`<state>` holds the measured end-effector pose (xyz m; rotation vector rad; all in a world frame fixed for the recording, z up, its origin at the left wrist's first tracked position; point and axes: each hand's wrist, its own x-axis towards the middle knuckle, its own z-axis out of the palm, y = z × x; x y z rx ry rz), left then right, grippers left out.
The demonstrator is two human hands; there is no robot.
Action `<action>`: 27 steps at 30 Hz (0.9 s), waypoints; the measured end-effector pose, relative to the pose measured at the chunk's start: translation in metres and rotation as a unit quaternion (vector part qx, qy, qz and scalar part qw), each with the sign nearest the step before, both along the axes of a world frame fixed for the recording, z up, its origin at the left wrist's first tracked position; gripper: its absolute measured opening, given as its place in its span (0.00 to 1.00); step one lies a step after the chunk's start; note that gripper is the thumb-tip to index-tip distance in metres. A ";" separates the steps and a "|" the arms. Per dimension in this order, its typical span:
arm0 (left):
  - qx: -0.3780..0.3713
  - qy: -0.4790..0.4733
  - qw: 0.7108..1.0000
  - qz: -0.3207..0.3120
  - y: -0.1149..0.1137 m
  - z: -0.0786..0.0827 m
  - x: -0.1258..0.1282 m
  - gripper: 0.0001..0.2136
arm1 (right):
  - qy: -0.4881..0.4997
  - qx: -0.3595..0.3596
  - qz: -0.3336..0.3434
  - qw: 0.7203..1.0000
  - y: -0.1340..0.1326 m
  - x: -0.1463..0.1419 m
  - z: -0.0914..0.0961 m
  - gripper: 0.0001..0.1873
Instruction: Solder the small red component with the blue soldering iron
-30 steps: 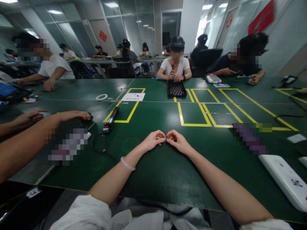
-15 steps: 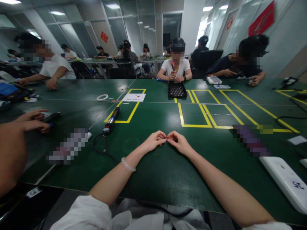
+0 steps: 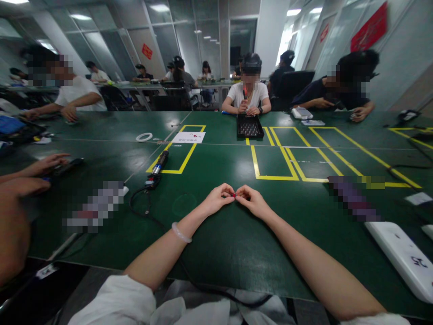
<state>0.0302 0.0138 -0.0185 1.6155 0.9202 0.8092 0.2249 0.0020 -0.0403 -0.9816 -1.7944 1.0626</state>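
Observation:
My left hand (image 3: pixel 219 199) and my right hand (image 3: pixel 251 201) meet fingertip to fingertip just above the green table (image 3: pixel 216 253). Both are closed in a pinch on a tiny red piece (image 3: pixel 233 195); its kind is too small to make out, and fingers cover most of it. Left of my hands lies a black and silver corded tool (image 3: pixel 158 168) that looks like an electric screwdriver. Beyond it a white paper (image 3: pixel 184 137) carries a few small red and dark bits.
Opposite, a person works over a black tray (image 3: pixel 250 134) of small parts. A white power bank-like block (image 3: pixel 399 257) lies at right, a blurred-out slab (image 3: pixel 98 205) at left. A white ring (image 3: pixel 144 137) lies farther back. A neighbour's arms reach in from the left.
My hands stay nearly in place, with slight finger shifts; more of the red piece shows. The neighbour's near hand at left has drawn back a little.

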 end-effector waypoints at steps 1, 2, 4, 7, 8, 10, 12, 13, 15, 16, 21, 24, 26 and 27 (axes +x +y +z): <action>-0.004 0.001 1.000 0.001 0.000 -0.001 0.000 0.12 | -0.002 0.006 -0.002 1.000 0.000 0.000 0.000 0.11; -0.011 0.003 1.000 0.002 0.001 -0.001 0.000 0.13 | -0.003 0.010 -0.003 1.000 0.000 0.000 0.000 0.10; -0.026 0.010 1.000 0.005 0.002 -0.002 0.000 0.13 | -0.004 0.016 -0.002 1.000 0.000 0.000 -0.001 0.10; -0.026 0.012 1.000 0.009 0.002 -0.001 -0.001 0.12 | 0.002 0.014 -0.004 1.000 0.001 0.000 -0.003 0.11; -0.020 0.010 1.000 0.011 0.001 -0.001 -0.001 0.12 | 0.009 0.010 -0.009 1.000 0.001 -0.001 -0.003 0.11; -0.008 0.007 1.000 0.015 0.001 0.001 -0.001 0.11 | 0.022 0.000 -0.016 1.000 0.002 -0.001 -0.004 0.12; 0.000 0.006 1.000 0.017 0.000 0.002 0.000 0.11 | 0.029 -0.005 -0.017 0.999 0.003 -0.001 -0.004 0.11; 0.002 0.006 1.000 0.018 0.000 0.002 0.000 0.11 | 0.031 -0.003 -0.016 0.999 0.003 -0.001 -0.004 0.11; 0.001 0.005 1.000 0.019 -0.001 0.002 0.000 0.12 | 0.030 0.007 -0.011 0.999 0.002 -0.001 -0.003 0.11; -0.001 0.005 1.000 0.019 0.000 0.001 0.000 0.12 | 0.027 0.013 -0.010 0.999 0.002 -0.001 -0.002 0.10; -0.007 0.013 1.000 0.008 0.000 -0.001 -0.001 0.12 | 0.016 0.029 -0.002 0.999 0.000 -0.001 0.001 0.10; 0.005 0.028 1.000 0.013 -0.001 0.000 -0.001 0.12 | 0.025 0.014 -0.014 0.999 0.000 -0.001 0.000 0.11; 0.011 0.034 0.999 0.013 -0.002 0.001 0.000 0.11 | 0.018 0.006 -0.021 1.000 0.001 -0.001 0.000 0.11; 0.013 0.035 0.999 0.012 -0.003 0.002 0.001 0.11 | 0.010 0.006 -0.022 1.000 0.001 -0.001 0.000 0.11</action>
